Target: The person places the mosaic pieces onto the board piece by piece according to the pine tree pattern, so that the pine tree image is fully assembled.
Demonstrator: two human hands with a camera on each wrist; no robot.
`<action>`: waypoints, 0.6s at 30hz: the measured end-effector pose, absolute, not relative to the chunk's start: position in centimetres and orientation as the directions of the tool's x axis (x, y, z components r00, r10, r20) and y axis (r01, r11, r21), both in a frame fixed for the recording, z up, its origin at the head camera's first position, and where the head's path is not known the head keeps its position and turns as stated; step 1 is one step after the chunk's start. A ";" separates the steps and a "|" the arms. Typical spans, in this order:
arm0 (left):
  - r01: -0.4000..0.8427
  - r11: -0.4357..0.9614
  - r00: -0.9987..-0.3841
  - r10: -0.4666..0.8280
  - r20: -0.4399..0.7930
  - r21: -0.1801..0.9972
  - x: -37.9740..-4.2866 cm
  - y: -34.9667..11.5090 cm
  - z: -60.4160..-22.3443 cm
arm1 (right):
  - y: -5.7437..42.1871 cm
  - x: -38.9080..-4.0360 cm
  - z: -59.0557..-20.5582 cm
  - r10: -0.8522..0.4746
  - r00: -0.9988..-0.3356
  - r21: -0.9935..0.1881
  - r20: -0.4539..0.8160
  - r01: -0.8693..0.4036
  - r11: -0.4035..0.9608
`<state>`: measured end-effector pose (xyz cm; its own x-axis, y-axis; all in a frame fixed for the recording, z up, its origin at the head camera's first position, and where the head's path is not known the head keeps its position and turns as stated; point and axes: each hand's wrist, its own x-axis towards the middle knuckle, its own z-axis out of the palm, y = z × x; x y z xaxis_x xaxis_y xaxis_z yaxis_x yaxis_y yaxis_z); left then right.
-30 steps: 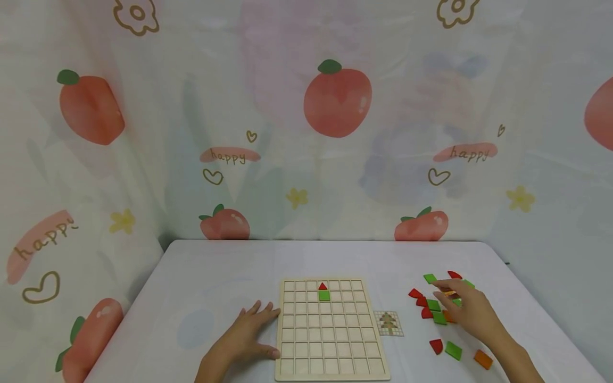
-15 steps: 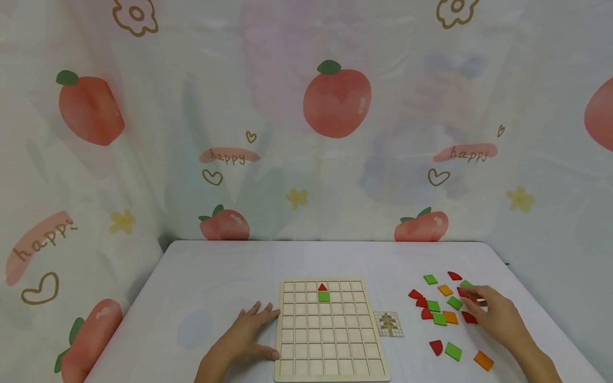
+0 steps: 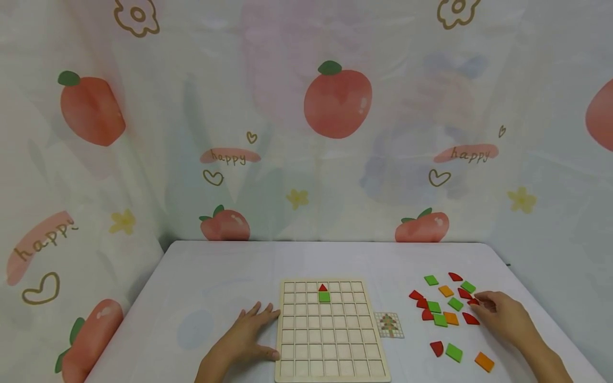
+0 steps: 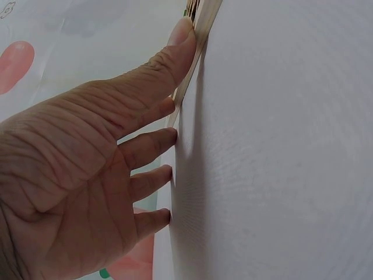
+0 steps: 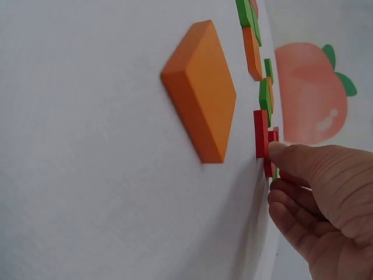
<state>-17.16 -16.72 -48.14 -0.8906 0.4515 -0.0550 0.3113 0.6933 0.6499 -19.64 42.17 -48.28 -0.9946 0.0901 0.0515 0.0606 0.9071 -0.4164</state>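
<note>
A wooden grid board lies on the table, with a red triangle tile above a green square tile near its top. My left hand rests beside it, fingers spread, thumb and fingertips at its left edge; the left wrist view shows the thumb against the board's side. On the right, my right hand pinches a red tile at the right side of the loose tiles. Fingers partly cover this tile, so its full shape is hidden. Another red tile lies just left of it.
Loose green, orange and red tiles lie right of the board, including an orange tile and a green tile nearer the front. A small tree pattern card lies by the board's right edge. A printed curtain stands behind.
My right hand has moved from the far part of the loose tiles toward the right and nearer, leaving one red tile and reaching another. The left hand and board stay put.
</note>
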 end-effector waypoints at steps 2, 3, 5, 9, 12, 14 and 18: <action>0.312 0.694 -0.891 0.452 -0.055 0.649 -17.1 -16.7 -48.1 | 42.3 -19.8 -48.2 0.081 -0.995 -0.407 0.050 0.054 0.912; 0.311 0.696 -0.891 0.450 -0.056 0.647 -17.1 -16.8 -48.1 | 42.3 -19.9 -48.2 0.076 -0.996 -0.404 0.045 0.052 0.913; 0.307 0.699 -0.893 0.447 -0.059 0.646 -17.1 -16.7 -48.2 | 42.3 -20.0 -48.1 0.070 -0.997 -0.399 0.031 0.052 0.916; 0.304 0.703 -0.895 0.443 -0.061 0.644 -17.2 -16.7 -48.3 | 42.3 -20.2 -47.9 0.086 -0.996 -0.393 -0.011 0.084 0.916; 0.301 0.705 -0.895 0.441 -0.064 0.643 -17.2 -16.6 -48.3 | 42.3 -20.3 -47.8 0.093 -0.995 -0.394 -0.037 0.100 0.914; 0.295 0.705 -0.895 0.440 -0.071 0.645 -17.2 -16.6 -48.3 | 42.3 -20.4 -47.8 0.084 -0.996 -0.394 -0.036 0.091 0.915; 0.290 0.703 -0.895 0.440 -0.078 0.649 -17.2 -16.7 -48.3 | 42.3 -20.6 -48.1 0.066 -0.997 -0.397 -0.035 0.075 0.915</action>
